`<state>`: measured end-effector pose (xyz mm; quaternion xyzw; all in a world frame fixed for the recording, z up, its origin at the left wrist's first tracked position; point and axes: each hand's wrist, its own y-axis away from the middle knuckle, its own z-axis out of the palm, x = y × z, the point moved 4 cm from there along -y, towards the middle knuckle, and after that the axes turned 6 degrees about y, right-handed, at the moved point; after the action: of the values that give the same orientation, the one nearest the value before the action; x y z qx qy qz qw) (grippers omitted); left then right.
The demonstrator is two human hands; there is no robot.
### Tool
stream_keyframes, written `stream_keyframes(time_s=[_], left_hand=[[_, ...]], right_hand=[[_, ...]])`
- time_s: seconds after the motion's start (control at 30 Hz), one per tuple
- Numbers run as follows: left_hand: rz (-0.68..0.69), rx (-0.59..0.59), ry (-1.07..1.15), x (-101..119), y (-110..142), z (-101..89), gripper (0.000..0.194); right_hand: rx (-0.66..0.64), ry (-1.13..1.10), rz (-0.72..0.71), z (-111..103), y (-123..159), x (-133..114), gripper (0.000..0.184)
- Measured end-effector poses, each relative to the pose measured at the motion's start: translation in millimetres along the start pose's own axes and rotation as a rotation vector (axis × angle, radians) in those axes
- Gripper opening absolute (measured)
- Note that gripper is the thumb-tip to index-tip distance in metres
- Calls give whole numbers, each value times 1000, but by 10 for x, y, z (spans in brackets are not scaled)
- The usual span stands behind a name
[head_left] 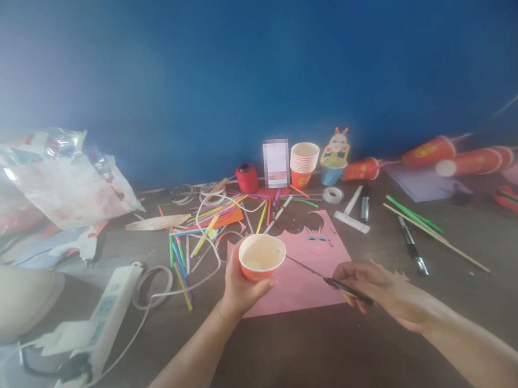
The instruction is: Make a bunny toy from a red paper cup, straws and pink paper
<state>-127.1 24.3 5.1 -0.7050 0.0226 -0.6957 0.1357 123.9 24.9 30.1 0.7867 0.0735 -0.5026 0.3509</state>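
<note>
My left hand is wrapped round an orange-red paper cup, its white inside facing up towards me. A small dark mark shows on the inner wall near the right rim. My right hand grips a thin pointed tool with a black handle and a slim metal shaft. The shaft points left, its tip at the cup's right side; contact cannot be made out. Whether it is scissors seen edge-on is unclear. Under both lies a pink sheet of paper with curved cut-outs along its far edge.
Coloured straws and a white cable spread to the left, near a power strip and a glue gun. Behind stand stacked paper cups and a blue cup. A craft knife lies right.
</note>
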Motion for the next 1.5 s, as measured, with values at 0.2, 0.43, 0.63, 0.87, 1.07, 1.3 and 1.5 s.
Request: stream_keyframes(time_s=[0.2,0.43,0.63,0.87,1.07,1.3,1.5], left_hand=[[-83,-69,150,-2,13,14,69],[-427,40,372,-168,56,149,55],[-678,-60,512,-84,33,272,54],[-710,-148,544,-61,14,276,52],[-493,-17,308,-105,2,146,50],[-77,-105,54,38,-16,81,73],[192,-187,-229,183,-98,50,71]], right_hand=[[137,243,-122,-38,81,-69,23],[780,950,-478,-28,160,-150,34],[888,1234,-524,-74,153,-283,33],[785,1310,-621,-140,134,-442,32],[686,897,-426,-218,52,-353,32],[221,272,-57,-187,-62,-115,28],[183,242,-127,-196,3,-155,26]])
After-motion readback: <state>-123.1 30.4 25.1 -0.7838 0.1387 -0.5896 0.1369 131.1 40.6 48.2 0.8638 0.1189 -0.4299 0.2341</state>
